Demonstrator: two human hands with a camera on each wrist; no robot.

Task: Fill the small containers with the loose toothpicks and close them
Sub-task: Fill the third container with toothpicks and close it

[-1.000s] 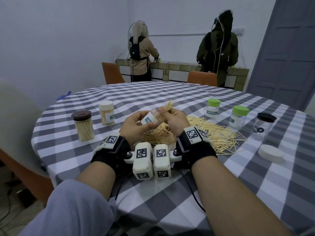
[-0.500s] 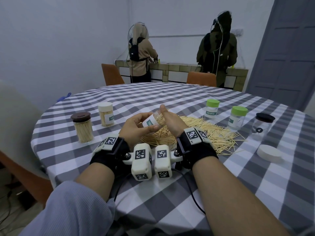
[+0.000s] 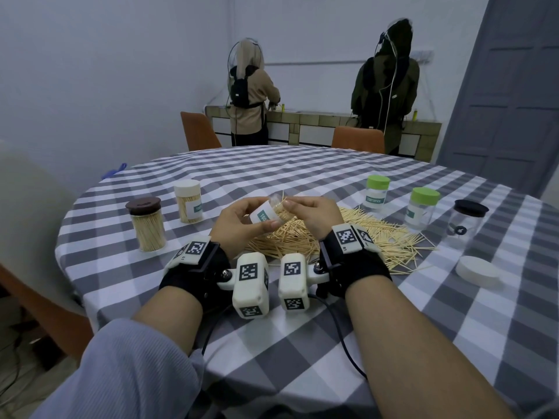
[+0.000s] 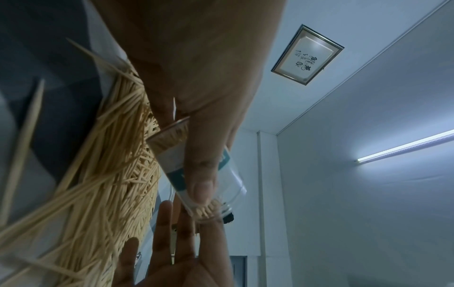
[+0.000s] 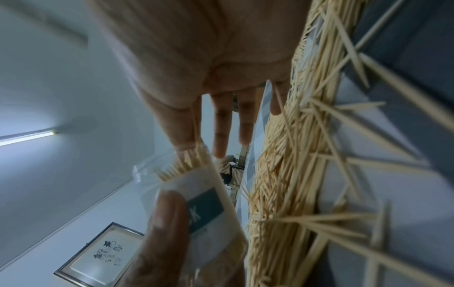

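My left hand (image 3: 260, 213) grips a small clear labelled container (image 3: 267, 215), tilted with its mouth up and to the right, above the table. It is partly full of toothpicks (image 4: 205, 210). The thumb lies across its label (image 4: 200, 186). My right hand (image 3: 305, 211) is at the mouth with straight fingers (image 5: 219, 126); one fingertip presses on the toothpick ends (image 5: 190, 161). One toothpick sticks up past the rim. A large pile of loose toothpicks (image 3: 366, 237) lies on the checked tablecloth (image 3: 302, 343) under and right of both hands.
At left stand a full brown-lidded jar (image 3: 148, 226) and a full white-lidded container (image 3: 188, 201). At right are two green-lidded containers (image 3: 377, 192) (image 3: 423, 208), a black-lidded clear jar (image 3: 467, 221) and a loose white lid (image 3: 478, 271). Two people stand at a counter beyond the table.
A bunch of toothpicks that stuck out of the container in my right hand's pinch has gone down inside. The right fingers now rest at the mouth.
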